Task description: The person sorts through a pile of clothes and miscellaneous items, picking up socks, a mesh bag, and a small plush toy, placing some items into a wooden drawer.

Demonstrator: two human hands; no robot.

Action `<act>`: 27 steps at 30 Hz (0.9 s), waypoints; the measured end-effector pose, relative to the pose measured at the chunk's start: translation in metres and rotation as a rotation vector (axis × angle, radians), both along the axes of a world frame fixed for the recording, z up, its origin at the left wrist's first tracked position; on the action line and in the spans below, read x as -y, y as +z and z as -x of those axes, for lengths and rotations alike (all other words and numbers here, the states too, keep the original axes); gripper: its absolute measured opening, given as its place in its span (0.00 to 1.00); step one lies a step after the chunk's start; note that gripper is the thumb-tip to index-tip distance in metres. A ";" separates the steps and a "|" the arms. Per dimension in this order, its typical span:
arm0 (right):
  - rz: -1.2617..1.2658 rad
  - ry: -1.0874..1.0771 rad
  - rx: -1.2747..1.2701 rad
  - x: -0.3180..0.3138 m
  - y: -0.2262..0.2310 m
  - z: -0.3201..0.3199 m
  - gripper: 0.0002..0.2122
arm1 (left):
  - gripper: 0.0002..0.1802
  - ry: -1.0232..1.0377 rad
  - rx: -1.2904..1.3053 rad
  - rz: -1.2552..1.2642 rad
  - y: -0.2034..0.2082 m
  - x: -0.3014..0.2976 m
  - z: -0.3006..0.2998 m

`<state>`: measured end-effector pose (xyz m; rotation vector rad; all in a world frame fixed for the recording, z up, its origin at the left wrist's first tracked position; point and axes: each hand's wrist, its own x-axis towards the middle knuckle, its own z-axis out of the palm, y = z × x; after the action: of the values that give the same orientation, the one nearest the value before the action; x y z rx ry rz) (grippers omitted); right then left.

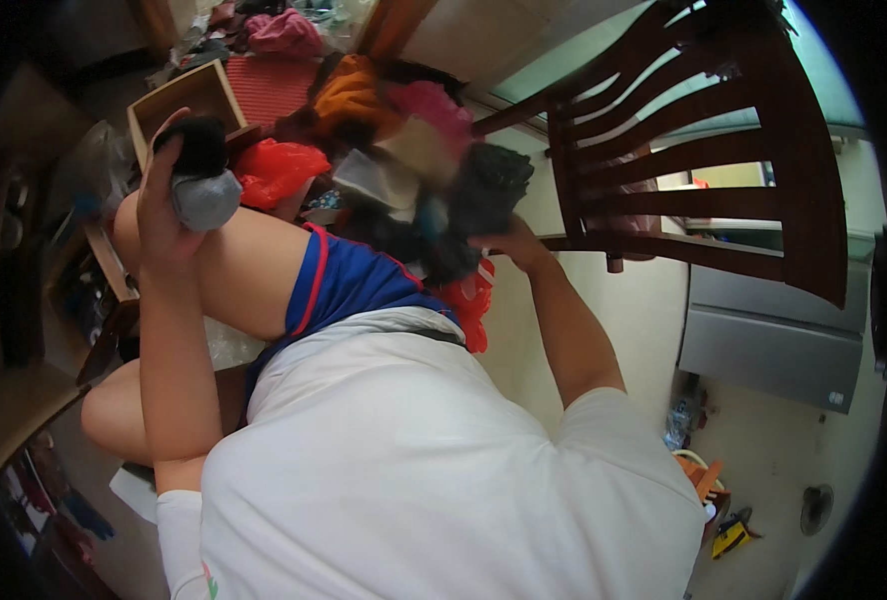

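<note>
My left hand (167, 238) is raised over my bent knee, its fingers curled around a black and grey cloth bundle (206, 200) that looks like balled-up socks. On the other side, my right hand (512, 246) reaches forward to a dark, crinkled plastic bag (492, 182) and appears to grip its lower edge. The bag covers most of those fingers. Beside it lies a heap of dark cloth (384, 228), with a pale flat piece (376, 180) on top.
An open wooden drawer (146, 108) stands ahead on the left, near a red plastic bag (274, 170). Orange cloth (354, 98) and a pink bundle (434, 112) lie farther off. A dark wooden chair (679, 205) rises at the right, with a grey cabinet (764, 335) behind.
</note>
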<state>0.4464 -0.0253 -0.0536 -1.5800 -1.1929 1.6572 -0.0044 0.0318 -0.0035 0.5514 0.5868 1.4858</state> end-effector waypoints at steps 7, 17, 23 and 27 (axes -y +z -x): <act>0.046 0.019 -0.684 -0.023 0.034 0.010 0.34 | 0.22 0.107 0.006 0.018 0.000 0.017 0.011; 0.703 -0.652 0.115 0.215 0.098 -0.246 0.14 | 0.23 0.026 -0.039 -0.027 -0.009 0.005 0.012; -0.128 -0.959 0.049 0.148 0.146 -0.272 0.14 | 0.24 0.087 -0.077 0.032 -0.001 0.010 0.005; -0.372 -0.704 0.368 0.030 0.125 -0.286 0.12 | 0.24 0.055 -0.092 0.027 -0.003 0.009 0.002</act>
<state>0.7324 -0.0557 0.0709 -1.8090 -0.8799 0.6800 -0.0060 0.0224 -0.0061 0.5888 0.6983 1.5080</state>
